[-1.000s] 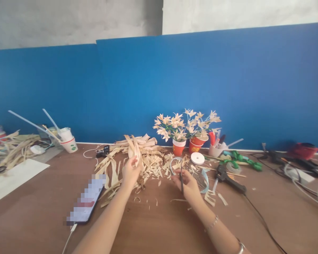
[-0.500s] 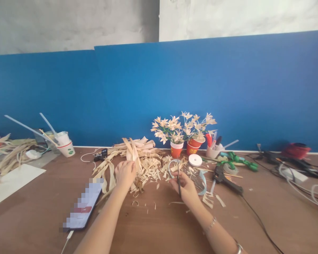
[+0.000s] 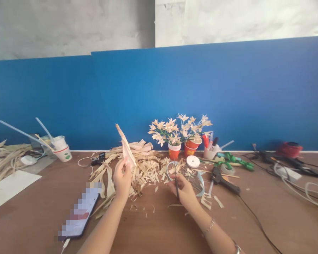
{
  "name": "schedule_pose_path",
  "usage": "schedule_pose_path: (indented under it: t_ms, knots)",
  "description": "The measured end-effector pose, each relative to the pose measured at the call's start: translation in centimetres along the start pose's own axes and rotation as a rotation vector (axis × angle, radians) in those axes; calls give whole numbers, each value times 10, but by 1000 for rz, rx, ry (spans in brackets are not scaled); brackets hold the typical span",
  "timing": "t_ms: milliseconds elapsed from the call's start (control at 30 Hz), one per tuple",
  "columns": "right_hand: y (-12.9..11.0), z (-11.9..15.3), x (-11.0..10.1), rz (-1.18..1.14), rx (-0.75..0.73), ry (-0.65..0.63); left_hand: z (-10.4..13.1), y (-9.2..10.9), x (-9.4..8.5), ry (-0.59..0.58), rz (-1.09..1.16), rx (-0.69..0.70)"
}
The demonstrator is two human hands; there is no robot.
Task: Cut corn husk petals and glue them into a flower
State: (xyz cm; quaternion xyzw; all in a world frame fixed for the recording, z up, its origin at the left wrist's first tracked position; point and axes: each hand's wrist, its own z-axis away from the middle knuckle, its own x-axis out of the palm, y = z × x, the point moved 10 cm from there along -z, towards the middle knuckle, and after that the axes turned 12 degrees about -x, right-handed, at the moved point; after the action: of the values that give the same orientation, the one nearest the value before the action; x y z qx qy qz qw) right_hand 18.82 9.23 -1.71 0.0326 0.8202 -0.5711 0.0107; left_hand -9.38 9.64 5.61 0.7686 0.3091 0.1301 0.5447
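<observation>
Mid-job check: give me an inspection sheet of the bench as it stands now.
Surface: brown table, scattered with cut scraps.
Job's things: left hand holds a dried husk strip upright; right hand grips scissors; husk pile behind.
Clutter: phone, husk flowers in red cups, white tape roll, glue gun, paper cup.
Grippers: both hands closed on their items.
Cables: glue gun cord; wire tangle.
Surroundings: blue board.

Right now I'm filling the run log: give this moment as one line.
left hand: lifts tan dried husk strip | right hand: grips scissors | brown wooden table: husk scraps
</observation>
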Motion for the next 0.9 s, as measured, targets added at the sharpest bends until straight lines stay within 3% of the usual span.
schedule_pose_path:
  t_ms: [100, 267, 400, 567, 700, 900]
  knots:
    - [-7, 1, 5, -50, -11, -19, 19, -18, 20, -101, 186, -272]
    - [-29, 7, 18, -121, -55, -48, 65, -12, 67, -355, 382, -454]
    - [-40, 9, 16, -83, -103, 3, 91, -8, 92, -586, 407, -547]
    - [-27, 6, 5, -163, 30, 95, 104, -15, 102, -747, 405, -658]
    - [-19, 8, 1, -257, 146, 129, 116, -8, 109, -863, 599, -802]
    - [-21, 7, -1, -303, 129, 143, 119, -10, 110, -862, 645, -875]
